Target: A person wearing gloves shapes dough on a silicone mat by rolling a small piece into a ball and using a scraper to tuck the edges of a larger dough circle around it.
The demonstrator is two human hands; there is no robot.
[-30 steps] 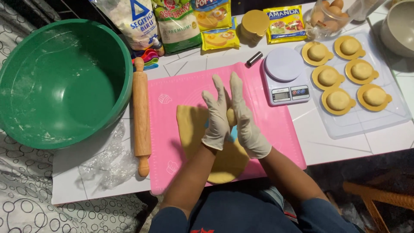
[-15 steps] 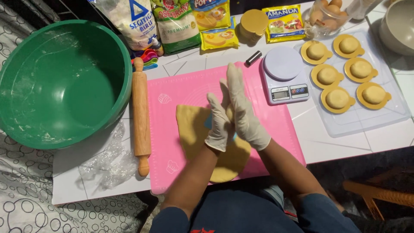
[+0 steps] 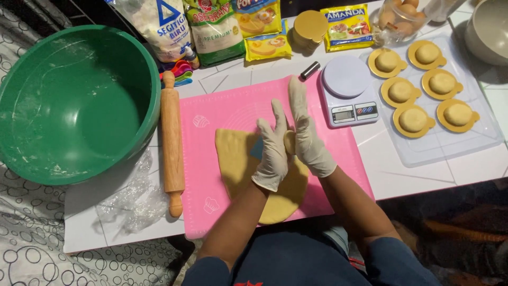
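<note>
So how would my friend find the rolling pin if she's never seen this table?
Start at the big green bowl on the left, then look beside it toward the pink mat. The rolling pin lies between them, a long pale wooden stick with knob handles; nothing else nearby is wooden.

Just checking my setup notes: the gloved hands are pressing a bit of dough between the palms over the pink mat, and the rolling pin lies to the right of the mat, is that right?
Not quite. In the head view the rolling pin lies left of the pink mat, between it and the green bowl. The rest holds: the left hand and right hand press the bit of dough between them.
</note>
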